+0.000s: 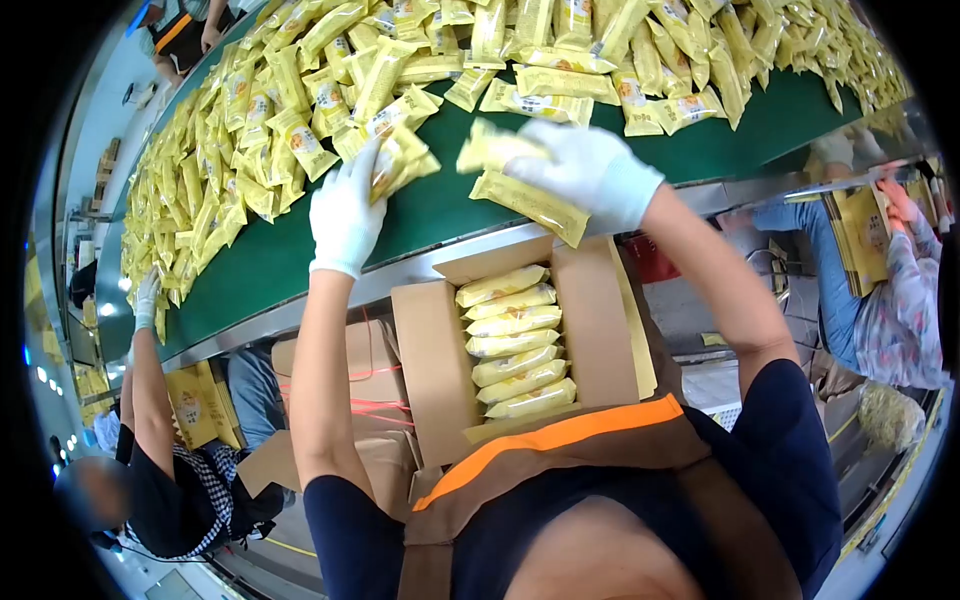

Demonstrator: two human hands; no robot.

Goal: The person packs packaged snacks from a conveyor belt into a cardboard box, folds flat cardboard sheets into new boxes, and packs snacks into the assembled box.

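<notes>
My left hand [345, 218], in a white glove, grips yellow wrapped snack packets [403, 163] at the near edge of the pile. My right hand [595, 172], also gloved and slightly blurred, is closed on a yellow snack packet [493, 150]. A second packet [532, 204] hangs just under that hand; whether the fingers hold it too, I cannot tell. Below both hands stands an open cardboard box [432, 350] with its flaps folded out. Inside it, several yellow packets [514, 320] lie side by side in one column.
A large pile of yellow packets [385, 75] covers much of the green conveyor belt [425, 205], which has a metal edge [285, 318]. More cardboard [350, 375] stands left of the box. One co-worker [165, 470] is at the left, another [900, 290] at the right.
</notes>
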